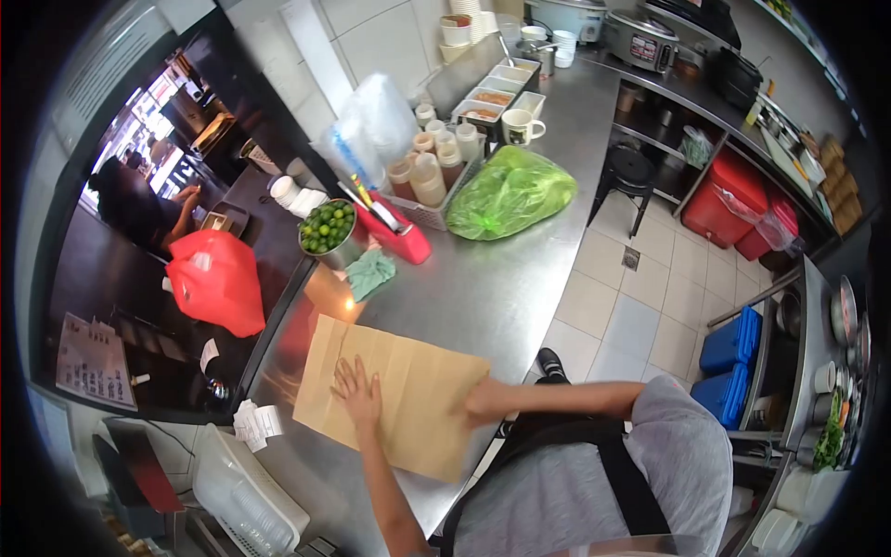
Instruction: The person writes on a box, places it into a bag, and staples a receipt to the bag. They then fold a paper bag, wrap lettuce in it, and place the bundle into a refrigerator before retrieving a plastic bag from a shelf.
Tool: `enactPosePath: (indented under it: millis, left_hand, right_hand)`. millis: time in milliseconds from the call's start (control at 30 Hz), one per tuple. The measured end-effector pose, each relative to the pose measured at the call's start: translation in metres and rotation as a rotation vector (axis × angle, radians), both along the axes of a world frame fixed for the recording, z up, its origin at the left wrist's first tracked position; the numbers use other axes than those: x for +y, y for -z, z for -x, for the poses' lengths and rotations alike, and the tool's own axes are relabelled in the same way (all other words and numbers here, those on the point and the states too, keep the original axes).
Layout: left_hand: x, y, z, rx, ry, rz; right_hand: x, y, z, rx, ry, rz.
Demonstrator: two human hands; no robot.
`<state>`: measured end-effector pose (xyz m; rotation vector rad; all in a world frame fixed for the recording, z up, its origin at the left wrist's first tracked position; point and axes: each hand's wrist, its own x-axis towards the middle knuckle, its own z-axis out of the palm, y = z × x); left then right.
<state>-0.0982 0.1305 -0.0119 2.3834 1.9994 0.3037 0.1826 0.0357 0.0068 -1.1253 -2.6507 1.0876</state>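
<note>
A brown paper bag (422, 371) lies flat on the steel counter, creased across its width. My left hand (357, 392) rests on top of it, fingers spread and palm down, near its far left part. At the bag's right edge is my right hand (480, 401), its fingers hidden by the paper; they seem to be inside the bag's mouth. Beyond the bag lie a crumpled green cloth (370, 275) and a metal container of green limes (328, 228).
A green plastic bag (510, 193) sits beside a basket of sauce bottles (429, 178) and a pink holder (399, 237). A red plastic bag (218, 281) stands at the pass-through window, with another person beyond. Receipts (257, 424) and a white basket (243, 501) are lower left.
</note>
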Motion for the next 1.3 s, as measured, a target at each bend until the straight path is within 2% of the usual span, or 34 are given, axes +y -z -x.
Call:
enactPosePath:
  millis: [33,100,133,167,200,233,300,400,467,533,567,600,667,767,867,900,933,1000,1100,1167,1200,1233,1300]
  left_hand:
    - [-0.001,-0.001,0.001,-0.004,0.005,0.042]
    - [0.003,-0.012,0.000,-0.007,0.008,0.111]
    - [0.004,-0.021,-0.003,0.014,-0.020,0.177]
    - [0.005,-0.030,-0.006,0.036,-0.048,0.244]
    - [0.008,-0.040,-0.013,0.052,-0.079,0.307]
    - [0.010,-0.051,-0.025,0.085,-0.075,0.341]
    - [0.011,-0.072,-0.055,0.153,-0.077,0.415]
    - [0.005,-0.090,-0.110,-0.204,0.101,0.200]
    - [0.006,-0.110,-0.155,-0.370,0.296,0.129]
    - [0.009,-0.126,-0.205,-0.467,0.403,0.096]
    - [0.010,-0.131,-0.229,-0.517,0.458,0.087]
    - [0.012,-0.135,-0.254,-0.526,0.474,0.090]
    - [0.015,-0.138,-0.297,-0.546,0.505,0.092]
    - [0.021,-0.117,-0.331,-0.427,0.455,0.110]
    - [0.025,-0.101,-0.327,-0.427,0.398,0.146]
    - [0.028,-0.088,-0.318,-0.682,0.397,0.107]
    - [0.027,-0.093,-0.313,-0.784,0.368,0.163]
    - [0.020,-0.100,-0.306,-0.923,0.340,0.228]
    - [0.018,-0.100,-0.309,-1.039,0.337,0.204]
    - [0.017,-0.098,-0.319,-1.145,0.298,0.133]
    - [0.017,-0.105,-0.329,-1.069,0.232,0.049]
    - [0.017,-0.117,-0.341,-0.991,0.166,-0.031]
    - [0.020,-0.118,-0.349,-0.924,0.114,-0.103]
  right_hand:
    - [0.029,-0.029,-0.013,-0.003,0.085,0.174]
    - [0.083,-0.038,-0.052,0.474,0.379,-0.318]
    - [0.116,-0.062,-0.081,0.304,0.480,-0.705]
    - [0.155,-0.064,-0.110,0.136,0.740,-0.868]
    - [0.178,-0.078,-0.139,0.080,0.943,-0.943]
    - [0.197,-0.086,-0.168,-0.089,1.115,-0.935]
    - [0.224,-0.074,-0.224,-0.222,1.163,-0.947]
    - [0.216,-0.079,-0.256,-0.095,0.958,-0.498]
    - [0.182,-0.070,-0.249,0.136,0.871,-0.648]
    - [0.141,-0.071,-0.236,0.196,0.816,-0.470]
    - [0.126,-0.055,-0.228,0.387,0.818,-0.436]
    - [0.115,-0.042,-0.222,0.574,0.816,-0.401]
    - [0.093,-0.059,-0.211,0.650,0.740,-0.278]
    - [0.093,-0.071,-0.219,0.760,0.493,0.220]
    - [0.115,-0.081,-0.240,0.869,0.413,0.104]
    - [0.122,-0.094,-0.245,0.731,0.458,-0.111]
    - [0.131,-0.099,-0.251,0.511,0.472,-0.369]
    - [0.145,-0.099,-0.260,0.252,0.458,-0.625]
    - [0.167,-0.083,-0.264,0.339,0.221,-0.628]
    - [0.175,-0.080,-0.263,0.737,0.298,-0.129]
    - [0.180,-0.084,-0.263,0.913,0.333,0.139]
    - [0.182,-0.095,-0.262,0.895,0.230,-0.064]
    - [0.180,-0.081,-0.253,0.879,0.215,0.016]
